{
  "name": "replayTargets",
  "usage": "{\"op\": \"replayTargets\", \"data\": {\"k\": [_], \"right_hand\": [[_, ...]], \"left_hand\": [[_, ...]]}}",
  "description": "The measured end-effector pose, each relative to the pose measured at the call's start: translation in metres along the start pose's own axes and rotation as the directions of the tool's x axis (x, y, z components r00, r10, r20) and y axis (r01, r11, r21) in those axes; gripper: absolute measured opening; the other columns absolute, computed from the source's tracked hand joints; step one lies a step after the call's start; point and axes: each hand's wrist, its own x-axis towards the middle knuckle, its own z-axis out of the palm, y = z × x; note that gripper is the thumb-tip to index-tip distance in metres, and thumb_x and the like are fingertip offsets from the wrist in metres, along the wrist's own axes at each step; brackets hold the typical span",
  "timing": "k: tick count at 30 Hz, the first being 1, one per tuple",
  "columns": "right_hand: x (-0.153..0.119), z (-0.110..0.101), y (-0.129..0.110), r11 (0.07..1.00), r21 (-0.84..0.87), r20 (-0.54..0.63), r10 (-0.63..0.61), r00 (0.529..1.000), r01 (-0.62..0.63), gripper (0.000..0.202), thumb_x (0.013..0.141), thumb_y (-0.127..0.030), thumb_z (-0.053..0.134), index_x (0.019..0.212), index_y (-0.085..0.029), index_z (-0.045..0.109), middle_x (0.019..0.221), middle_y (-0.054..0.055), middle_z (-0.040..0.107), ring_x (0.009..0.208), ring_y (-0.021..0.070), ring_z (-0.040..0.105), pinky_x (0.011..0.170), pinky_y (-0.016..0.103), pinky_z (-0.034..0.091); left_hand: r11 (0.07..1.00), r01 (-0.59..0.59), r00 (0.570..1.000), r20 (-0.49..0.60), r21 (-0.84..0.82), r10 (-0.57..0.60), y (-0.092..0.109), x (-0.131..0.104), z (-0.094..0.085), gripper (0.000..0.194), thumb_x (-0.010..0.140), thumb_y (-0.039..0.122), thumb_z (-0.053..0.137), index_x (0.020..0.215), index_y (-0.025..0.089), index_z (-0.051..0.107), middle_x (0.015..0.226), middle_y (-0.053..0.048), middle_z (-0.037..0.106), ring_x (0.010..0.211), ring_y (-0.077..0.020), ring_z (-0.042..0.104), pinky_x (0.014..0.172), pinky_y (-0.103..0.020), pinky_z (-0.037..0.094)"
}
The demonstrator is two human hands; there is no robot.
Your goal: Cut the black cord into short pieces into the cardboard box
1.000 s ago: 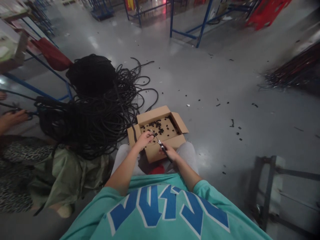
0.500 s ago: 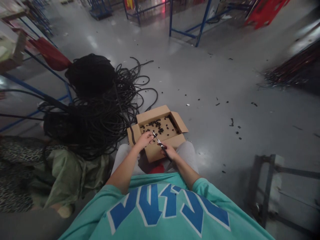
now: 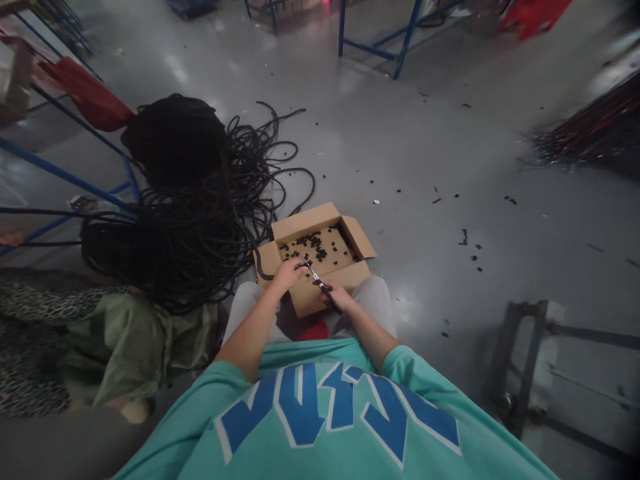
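Over an open cardboard box (image 3: 345, 275) between my knees, my left hand (image 3: 287, 275) is closed on the end of a black cord (image 3: 263, 272). That cord runs over the box's left flap from a tangled pile. My right hand (image 3: 339, 297) grips a pair of scissors (image 3: 326, 291) with black handles. Their silver blades point up and left, meeting the cord end at my left fingertips. Many short black cut pieces (image 3: 313, 247) lie scattered on the box's bottom.
A large heap of black cord (image 3: 175, 147) lies to the left. Beside it sits another person in green trousers (image 3: 120, 340). Blue metal frames (image 3: 370, 48) stand ahead, a metal frame (image 3: 533, 367) at right. Black scraps (image 3: 465, 237) dot the floor, and a dark bundle (image 3: 590, 133) lies far right.
The view has tilted slightly downward. My left hand has brought the cord end to the scissor blades, and the cord by the left flap now bends lower. The small black piece near the blades no longer shows there.
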Motion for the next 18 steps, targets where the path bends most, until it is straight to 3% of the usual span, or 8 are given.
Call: {"op": "replayTargets", "data": {"k": [4,8,13,18], "right_hand": [[0.003,0.000,-0.003,0.996,0.078,0.049,0.045,0.998,-0.048,0.054,0.051,-0.018,0.056,0.105,-0.017,0.049,0.047,-0.009,0.044,0.038,0.0052,0.040,0.039,0.017,0.029],[0.005,0.001,-0.003,0.994,0.060,0.020,0.095,0.995,-0.096,0.051,0.051,-0.017,0.057,0.102,-0.017,0.050,0.042,-0.010,0.040,0.034,0.0046,0.036,0.035,0.016,0.026],[0.012,0.002,0.001,0.992,0.059,-0.067,0.115,0.991,-0.111,0.048,0.051,-0.015,0.056,0.099,-0.017,0.052,0.038,-0.010,0.039,0.031,0.0047,0.035,0.033,0.016,0.024],[0.020,0.001,0.008,0.988,0.074,-0.123,0.146,0.982,-0.138,0.043,0.052,-0.015,0.057,0.095,-0.017,0.053,0.038,-0.010,0.039,0.031,0.0044,0.034,0.032,0.016,0.023]], "left_hand": [[0.983,-0.080,0.994,0.083,0.168,0.067,0.001,0.002,0.000,0.014,0.067,0.024,0.053,0.073,0.016,0.062,0.074,-0.004,0.061,0.071,-0.0159,0.053,0.066,-0.026,0.038],[0.959,-0.070,0.991,0.133,0.273,0.034,0.004,0.004,-0.002,0.016,0.069,0.026,0.052,0.076,0.016,0.062,0.078,-0.005,0.062,0.074,-0.0163,0.054,0.067,-0.026,0.039],[0.939,-0.017,0.992,0.125,0.343,-0.028,0.001,0.010,0.001,0.018,0.071,0.026,0.052,0.080,0.015,0.062,0.084,-0.007,0.063,0.080,-0.0181,0.055,0.072,-0.028,0.040],[0.947,0.003,0.996,0.078,0.322,-0.030,-0.014,0.022,0.011,0.020,0.071,0.023,0.053,0.086,0.014,0.062,0.090,-0.010,0.062,0.088,-0.0203,0.054,0.079,-0.031,0.039]]}}
